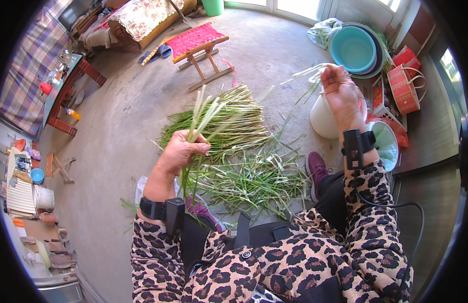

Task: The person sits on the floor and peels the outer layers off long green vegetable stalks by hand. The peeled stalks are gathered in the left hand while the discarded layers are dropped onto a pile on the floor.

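Note:
My left hand (183,146) grips a small bunch of green stalks (198,113), their pale ends pointing up and away from me and their green ends hanging below the fist. Raised to the right is my right hand (340,89), with thin pale and green leaf strands (308,72) trailing from its fingertips; they are partly blurred. A thick pile of stalks (226,117) lies on the floor beyond my left hand. Closer to my feet spreads a loose heap of stripped leaves (253,181).
A white bucket (323,117) stands below my right hand, beside a lined bin (385,146). Behind are stacked basins (352,49) and a red woven bag (404,89). A folding stool (198,39) with a pink woven seat stands ahead. My shoes (318,172) flank the leaves.

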The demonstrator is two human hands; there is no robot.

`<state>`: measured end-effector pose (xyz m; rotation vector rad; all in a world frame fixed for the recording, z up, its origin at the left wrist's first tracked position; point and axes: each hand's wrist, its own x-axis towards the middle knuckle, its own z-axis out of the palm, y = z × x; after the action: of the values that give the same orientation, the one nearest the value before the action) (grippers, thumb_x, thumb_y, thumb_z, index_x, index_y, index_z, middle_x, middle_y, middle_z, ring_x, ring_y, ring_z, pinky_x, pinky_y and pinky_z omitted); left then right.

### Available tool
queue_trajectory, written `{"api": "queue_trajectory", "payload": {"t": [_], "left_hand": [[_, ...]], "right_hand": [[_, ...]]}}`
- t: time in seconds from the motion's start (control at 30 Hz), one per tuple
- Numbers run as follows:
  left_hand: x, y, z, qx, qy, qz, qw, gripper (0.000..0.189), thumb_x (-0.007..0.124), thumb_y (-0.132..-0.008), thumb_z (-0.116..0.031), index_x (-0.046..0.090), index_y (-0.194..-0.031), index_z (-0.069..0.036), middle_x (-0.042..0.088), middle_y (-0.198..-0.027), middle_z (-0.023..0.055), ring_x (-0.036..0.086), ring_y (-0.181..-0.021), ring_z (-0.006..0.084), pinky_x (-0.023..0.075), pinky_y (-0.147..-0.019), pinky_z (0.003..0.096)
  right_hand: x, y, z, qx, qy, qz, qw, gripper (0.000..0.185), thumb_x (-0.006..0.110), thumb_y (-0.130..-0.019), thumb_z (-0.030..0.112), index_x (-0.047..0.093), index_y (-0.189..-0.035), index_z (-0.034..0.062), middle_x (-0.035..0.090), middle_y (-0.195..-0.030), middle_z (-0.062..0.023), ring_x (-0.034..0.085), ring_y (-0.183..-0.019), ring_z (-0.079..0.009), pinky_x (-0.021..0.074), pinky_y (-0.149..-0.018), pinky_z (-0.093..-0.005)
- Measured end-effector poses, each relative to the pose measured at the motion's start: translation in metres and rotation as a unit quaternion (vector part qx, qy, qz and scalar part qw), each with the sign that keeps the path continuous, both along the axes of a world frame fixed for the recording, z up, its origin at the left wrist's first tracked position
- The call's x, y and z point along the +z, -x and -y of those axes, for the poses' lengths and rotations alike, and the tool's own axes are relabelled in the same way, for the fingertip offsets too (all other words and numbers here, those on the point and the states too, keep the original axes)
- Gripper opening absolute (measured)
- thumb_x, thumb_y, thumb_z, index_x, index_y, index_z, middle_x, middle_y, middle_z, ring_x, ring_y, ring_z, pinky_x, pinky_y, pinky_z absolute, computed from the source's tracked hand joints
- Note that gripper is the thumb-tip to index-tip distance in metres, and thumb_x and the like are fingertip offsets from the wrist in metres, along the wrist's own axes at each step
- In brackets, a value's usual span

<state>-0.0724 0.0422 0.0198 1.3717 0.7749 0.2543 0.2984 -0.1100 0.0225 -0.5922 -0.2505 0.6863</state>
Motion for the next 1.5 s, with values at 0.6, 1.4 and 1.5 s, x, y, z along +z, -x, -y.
{"api": "queue_trajectory", "payload": {"t": [0.6,1.4,1.5], "left_hand": [[0.010,-0.015,0.013,-0.011,0.090,0.041,0.995,0.015,0.056,-0.086,-0.012,0.057,-0.097,-0.002,0.067,-0.083,0.0125,0.032,-0.035,0.0003,0.0275,-0.032,0.0155],[-0.007,-0.043,0.045,-0.020,0.028,0.042,0.998,0.029,0.076,-0.068,-0.007,0.052,-0.084,-0.006,0.056,-0.075,-0.0008,0.053,-0.065,0.0065,0.0430,-0.058,0.0206],[-0.009,-0.046,0.049,-0.035,0.056,0.098,0.993,0.027,0.074,-0.069,-0.003,0.052,-0.083,-0.006,0.059,-0.076,0.0007,0.057,-0.070,0.0084,0.0473,-0.065,0.0218]], "right_hand": [[-0.009,0.132,0.003,0.327,0.398,0.813,0.271,0.015,0.068,-0.067,0.020,0.066,-0.077,0.0084,0.064,-0.074,-0.0115,0.063,-0.077,-0.0300,0.0503,-0.066,-0.0410],[-0.018,0.172,-0.011,0.354,0.327,0.286,0.829,0.017,0.068,-0.080,0.020,0.065,-0.076,0.0041,0.059,-0.065,0.0011,0.053,-0.054,-0.0055,0.0447,-0.048,-0.0193],[-0.019,0.172,-0.012,0.360,0.320,0.283,0.829,0.019,0.068,-0.079,0.023,0.065,-0.076,0.0042,0.059,-0.065,0.0013,0.052,-0.055,-0.0052,0.0441,-0.048,-0.0191]]}}
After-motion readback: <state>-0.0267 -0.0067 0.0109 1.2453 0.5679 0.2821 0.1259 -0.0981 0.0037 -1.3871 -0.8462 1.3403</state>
